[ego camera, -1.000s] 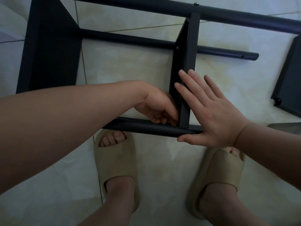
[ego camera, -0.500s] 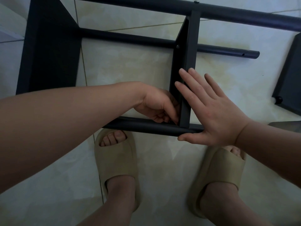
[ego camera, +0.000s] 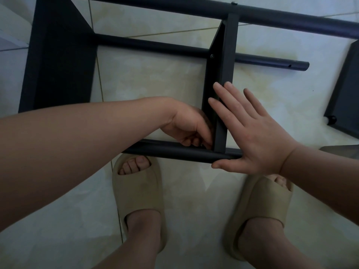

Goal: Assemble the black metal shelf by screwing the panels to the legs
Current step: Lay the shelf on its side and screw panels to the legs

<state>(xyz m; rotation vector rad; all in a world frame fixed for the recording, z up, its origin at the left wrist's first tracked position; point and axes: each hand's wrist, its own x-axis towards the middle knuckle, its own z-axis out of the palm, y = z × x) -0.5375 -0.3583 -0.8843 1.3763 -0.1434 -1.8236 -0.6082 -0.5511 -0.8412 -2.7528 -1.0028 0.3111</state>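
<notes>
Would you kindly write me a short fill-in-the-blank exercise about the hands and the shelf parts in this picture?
1. The right hand presses flat against the middle panel, its fingers ____.
2. The left hand is at the corner where that panel meets the near leg, its fingers ____.
3. A loose panel lies on the tiled floor at the picture's ____ edge.

Missing words: straight; curled; right.

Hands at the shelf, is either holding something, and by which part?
Right hand presses flat against the middle panel, gripping nothing. Left hand curls its fingers into the corner where that panel meets the near leg; whether they pinch anything is hidden.
</notes>
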